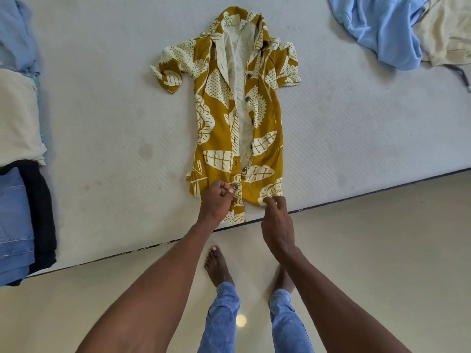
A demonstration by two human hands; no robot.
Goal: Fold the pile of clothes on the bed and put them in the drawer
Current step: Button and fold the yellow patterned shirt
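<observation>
A mustard-yellow shirt with cream leaf print [216, 115] lies flat and lengthwise on the white mattress [102, 110], collar at the far end, front partly unbuttoned. My left hand [216, 197] is closed on the left hem corner beside the lowest button. My right hand [276, 220] pinches the right hem corner at the mattress edge. No drawer is in view.
Folded clothes are stacked at the left: light blue [15, 34], cream [17, 118], black [40, 207] and denim [12, 220]. A crumpled blue garment [382, 29] and a cream one [448, 29] lie at the far right. My bare feet stand on the cream floor [382, 250].
</observation>
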